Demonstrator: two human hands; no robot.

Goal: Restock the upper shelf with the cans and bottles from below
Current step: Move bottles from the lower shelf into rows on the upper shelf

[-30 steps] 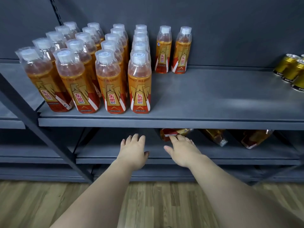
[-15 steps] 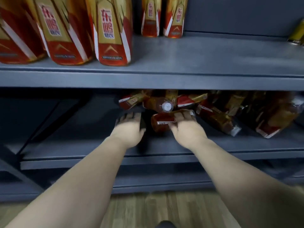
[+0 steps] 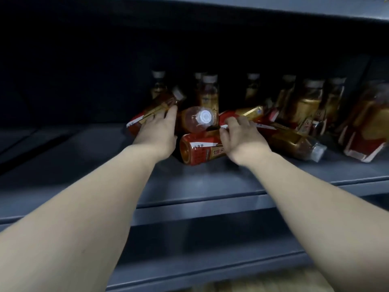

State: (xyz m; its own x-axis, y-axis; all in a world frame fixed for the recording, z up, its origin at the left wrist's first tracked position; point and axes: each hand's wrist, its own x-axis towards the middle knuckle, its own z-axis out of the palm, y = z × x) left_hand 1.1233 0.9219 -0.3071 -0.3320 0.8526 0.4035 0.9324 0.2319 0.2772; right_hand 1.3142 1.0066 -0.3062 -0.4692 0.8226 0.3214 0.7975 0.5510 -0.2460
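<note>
- Down on the lower shelf (image 3: 84, 165), seen from the head camera, lots of drink bottles sit in a messy pile in the dark.
- The left hand (image 3: 156, 133) reaches in on the left side of the pile. Its fingers are stretched out and lie flat on a leaning bottle (image 3: 143, 120). This bottle tilts up to the right, with its cap at the top.
- I cannot tell if the thumb goes around that bottle.
- The right hand (image 3: 244, 142) sits on top of the front bottle (image 3: 197, 152). Its fingers are bent over the bottle and the thumb presses on the near side, so it holds it.
- The front bottle lies on its side, with its round bottom pointing left and toward the camera.
- Between the two hands lies a middle bottle (image 3: 193, 123). Its white cap (image 3: 204, 117) points at the camera.
- Just right of the right hand lies a side bottle (image 3: 294, 144), with its cap pointing to the front right.
- At the far right a big tilted bottle (image 3: 366, 131) looks blurry.
- Behind the pile, the back bottles (image 3: 208, 91) stand up straight in a row.
- The shelf above (image 3: 336, 5) shows only as a thin grey strip at the top.
- A bit of wood floor (image 3: 252, 281) shows at the bottom.
</note>
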